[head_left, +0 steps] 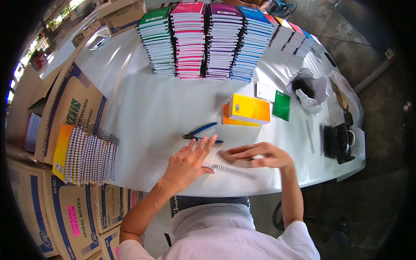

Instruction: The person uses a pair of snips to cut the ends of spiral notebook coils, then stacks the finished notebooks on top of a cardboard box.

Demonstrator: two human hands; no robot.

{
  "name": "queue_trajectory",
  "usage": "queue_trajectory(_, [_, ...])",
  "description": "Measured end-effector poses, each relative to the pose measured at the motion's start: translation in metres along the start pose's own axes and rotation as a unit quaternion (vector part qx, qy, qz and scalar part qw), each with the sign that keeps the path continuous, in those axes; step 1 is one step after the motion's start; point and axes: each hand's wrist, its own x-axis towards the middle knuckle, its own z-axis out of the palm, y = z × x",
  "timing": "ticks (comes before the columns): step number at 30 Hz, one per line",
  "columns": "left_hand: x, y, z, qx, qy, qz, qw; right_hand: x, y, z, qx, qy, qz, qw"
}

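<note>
My left hand (188, 164) lies over the table with its fingers stretched out, its thumb beside the left end of a loose wire spiral coil (234, 170). The coil lies slanting near the table's front edge. My right hand (258, 156) is just above the coil, palm turned inward. Motion smears its fingers, so I cannot make out whether they hold anything. Just beyond my left fingertips rest blue-handled cutting pliers (201, 130), partly under those fingers. Farther off, a stack of yellow-covered notepads (250, 108) sits on an orange cover sheet (226, 116).
Tall stacks of green (157, 41), pink (188, 41), purple (222, 41) and blue notebooks (250, 41) stand at the back. Spiral-bound notebooks (86, 154) and a carton (78, 104) are at left. Right are a green cover (281, 105), a plastic bag (318, 93) and black coils (328, 141).
</note>
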Motion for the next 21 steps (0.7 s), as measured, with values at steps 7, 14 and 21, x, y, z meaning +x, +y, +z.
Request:
queue_trajectory(7, [-0.006, -0.013, -0.002, -0.026, -0.050, -0.080, 0.995, 0.048, 0.025, 0.010, 0.020, -0.051, 0.014, 0.998])
queue_trajectory(14, [-0.005, -0.024, 0.002, -0.005, -0.033, -0.082, 0.996, 0.050, 0.041, 0.012, 0.139, 0.003, -0.005, 0.990])
queue_trajectory(21, [-0.008, -0.028, -0.004, 0.010, -0.017, -0.090, 0.996, 0.063, 0.025, 0.011, 0.075, -0.033, -0.027, 0.996])
